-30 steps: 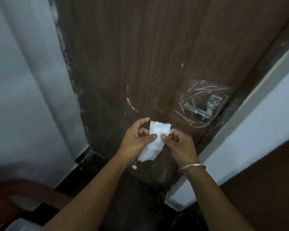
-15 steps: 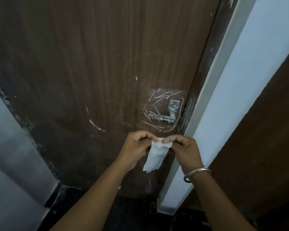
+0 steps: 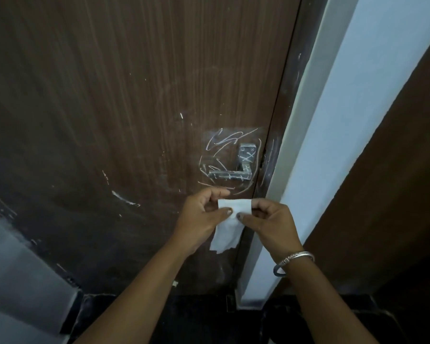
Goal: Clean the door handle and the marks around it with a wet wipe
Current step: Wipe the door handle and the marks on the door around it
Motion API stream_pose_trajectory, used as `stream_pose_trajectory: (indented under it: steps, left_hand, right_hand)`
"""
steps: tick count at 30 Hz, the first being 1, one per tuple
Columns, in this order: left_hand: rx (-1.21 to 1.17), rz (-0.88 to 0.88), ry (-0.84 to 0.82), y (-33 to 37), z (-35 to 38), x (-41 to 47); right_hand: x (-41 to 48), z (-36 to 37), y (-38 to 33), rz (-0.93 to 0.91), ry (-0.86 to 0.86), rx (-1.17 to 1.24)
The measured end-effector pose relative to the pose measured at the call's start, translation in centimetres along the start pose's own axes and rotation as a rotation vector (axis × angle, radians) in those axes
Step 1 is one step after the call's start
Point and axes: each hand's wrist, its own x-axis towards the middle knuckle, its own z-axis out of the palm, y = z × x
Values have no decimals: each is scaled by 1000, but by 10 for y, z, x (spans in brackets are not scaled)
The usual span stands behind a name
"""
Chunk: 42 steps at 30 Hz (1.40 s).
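A metal lever door handle (image 3: 230, 174) sits on a dark brown wooden door (image 3: 134, 95), crossed with white chalk lines. More white scribbled marks (image 3: 224, 140) ring the handle on the wood. Just below the handle I hold a white wet wipe (image 3: 230, 224) between both hands. My left hand (image 3: 204, 220) pinches its upper left edge and my right hand (image 3: 271, 225) pinches its upper right edge. The wipe's lower part hangs loose. Neither hand touches the handle.
A pale door frame and white wall strip (image 3: 333, 145) run diagonally right of the door. Another dark brown panel (image 3: 395, 194) lies further right. A grey wall (image 3: 15, 281) stands at lower left. Other white scratches (image 3: 123, 198) mark the door left of my hands. A silver bangle (image 3: 293, 261) circles my right wrist.
The view has swung so the handle sits more upright and central. My hands have spread the wipe's top edge flat between them, closer beneath the handle.
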Motion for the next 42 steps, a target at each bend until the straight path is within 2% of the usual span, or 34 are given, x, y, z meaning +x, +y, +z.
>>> stream_pose_trajectory:
  steps: [6, 12, 15, 21, 26, 31, 35, 38, 40, 42]
  left_hand:
    - [59, -45, -108, 6, 3, 28]
    - [-121, -90, -28, 13, -1, 54]
    - [-80, -24, 43, 17, 2, 64]
    - [-55, -36, 130, 18, 9, 78]
    - [35, -13, 30, 16, 18, 84]
    - [-62, -52, -24, 13, 22, 93]
    - [-115, -34, -29, 12, 12, 105]
    - [9, 19, -28, 10, 7, 114]
    - [31, 62, -46, 8, 2, 118]
    - [53, 108, -67, 5, -3, 122]
  right_hand:
    - [29, -8, -3, -114, -63, -33]
    - [62, -13, -8, -92, -91, 130]
    - [73, -14, -14, -123, -138, 172]
    - [92, -18, -16, -73, -129, 32]
    - [98, -30, -18, -217, -206, -84]
    - [103, -30, -10, -147, -102, 106]
    - [105, -22, -13, -135, -78, 156]
    - [104, -7, -9, -96, 92, 223]
    - [106, 4, -5, 18, 234, 362]
    - [106, 14, -6, 88, 298, 495]
